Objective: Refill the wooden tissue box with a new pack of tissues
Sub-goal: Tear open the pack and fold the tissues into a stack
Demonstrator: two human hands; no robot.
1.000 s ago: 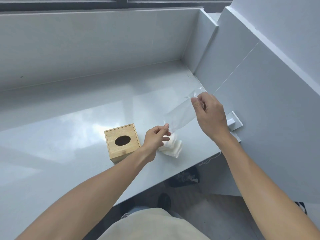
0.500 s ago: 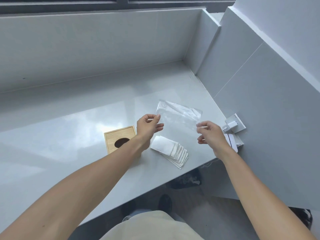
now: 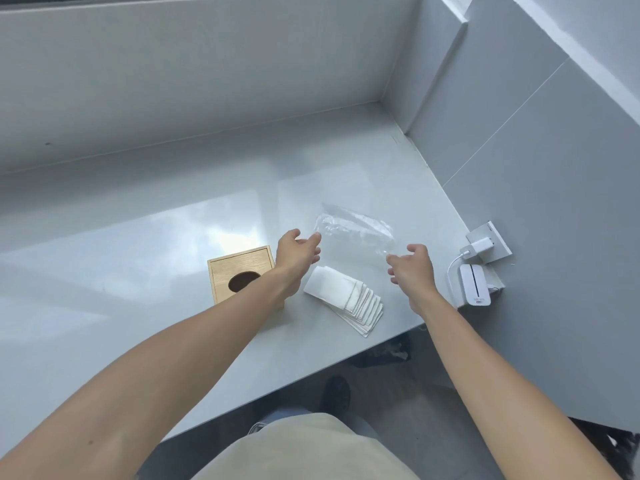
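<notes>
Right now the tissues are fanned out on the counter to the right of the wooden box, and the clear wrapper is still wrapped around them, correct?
Not quite. The head view shows the clear wrapper empty and off the tissues, lying beyond them between the open left hand and right hand. The rest holds: the tissues are fanned out on the counter to the right of the wooden box.

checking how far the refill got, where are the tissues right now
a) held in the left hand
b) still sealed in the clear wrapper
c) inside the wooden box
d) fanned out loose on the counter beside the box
d: the tissues lie fanned out on the counter just right of the wooden box, while the clear wrapper sits empty between the open left hand and right hand.
</notes>
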